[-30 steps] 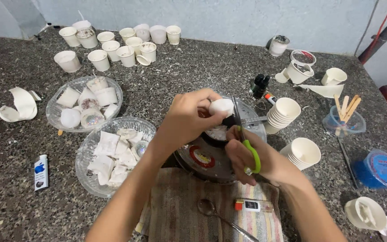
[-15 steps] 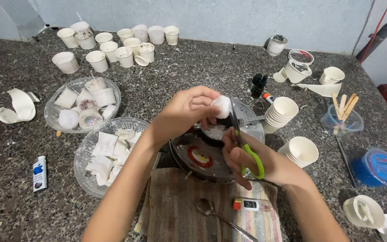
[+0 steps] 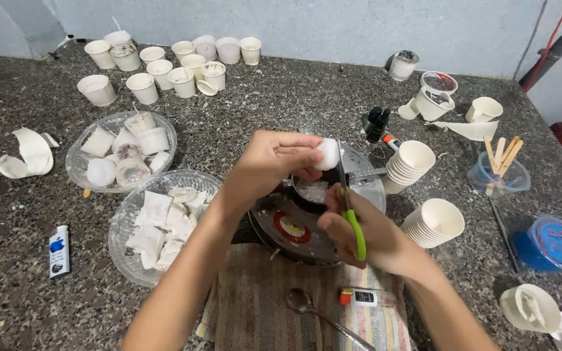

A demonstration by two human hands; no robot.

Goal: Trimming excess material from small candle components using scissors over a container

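Observation:
My left hand (image 3: 271, 162) holds a small white wax lump (image 3: 326, 154) above a little dark pot (image 3: 313, 192) that sits on a round metal plate (image 3: 294, 231). My right hand (image 3: 359, 231) grips green-handled scissors (image 3: 348, 195), blades pointing up against the right side of the lump. White shavings lie inside the pot.
Two glass bowls (image 3: 95, 175) (image 3: 125, 234) of white pieces stand at left. Several white paper cups (image 3: 157, 68) line the back. Stacked cups (image 3: 411, 166) (image 3: 437, 223), a tub of wooden sticks (image 3: 499, 170) and a blue lidded container (image 3: 554, 244) are at right. A spoon (image 3: 300, 302) lies on a striped cloth.
Both hands have risen slightly with the lump and scissors, staying over the pot; the scissors blades now sit upright against the lump.

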